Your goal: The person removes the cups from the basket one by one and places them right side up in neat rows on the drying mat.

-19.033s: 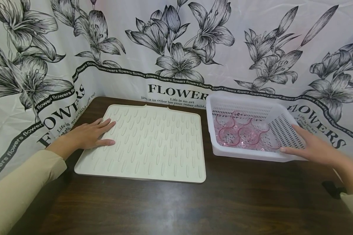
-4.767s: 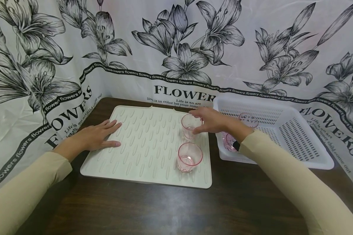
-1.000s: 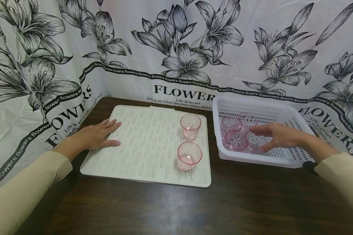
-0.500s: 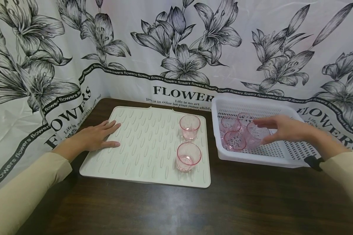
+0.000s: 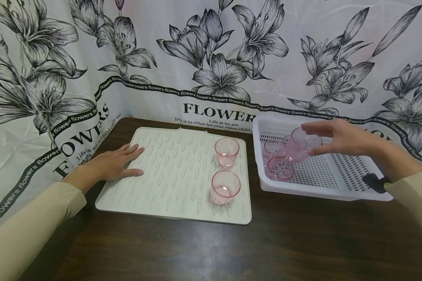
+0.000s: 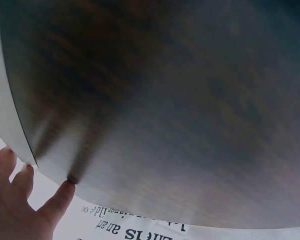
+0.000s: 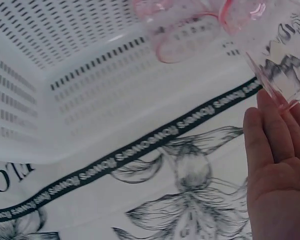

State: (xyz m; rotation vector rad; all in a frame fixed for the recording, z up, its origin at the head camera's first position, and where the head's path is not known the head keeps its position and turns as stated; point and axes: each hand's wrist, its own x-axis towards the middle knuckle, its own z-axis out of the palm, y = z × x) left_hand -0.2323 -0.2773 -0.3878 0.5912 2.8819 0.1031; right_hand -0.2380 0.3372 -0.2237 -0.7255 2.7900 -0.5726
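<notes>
My right hand [image 5: 348,138] grips a clear glass tumbler with a pink rim [image 5: 300,147] between fingers and thumb. The tumbler is tilted above the white perforated basket [image 5: 323,191]. In the right wrist view, the fingertips lie along the wall of this glass tumbler [image 7: 275,60] near its rim. Other pink-rimmed glasses [image 5: 280,168] stand in the left part of the basket, one partly hidden. My left hand [image 5: 109,164] rests, fingers spread, on the left edge of the cream ridged mat [image 5: 176,175]. Two matching glasses stand on the mat's right side, one behind [image 5: 226,154], one in front [image 5: 225,191].
A dark wooden table [image 5: 204,249] carries the mat and, to its right, the basket. Behind them hangs a white flower-print cloth [image 5: 211,58], which also covers the left side. A narrow strip of table separates mat and basket.
Over the last second, my right hand has taken a glass by its rim and raised it from the basket floor, tilting it. Earlier, two glasses moved from basket to mat. The left hand stays put.
</notes>
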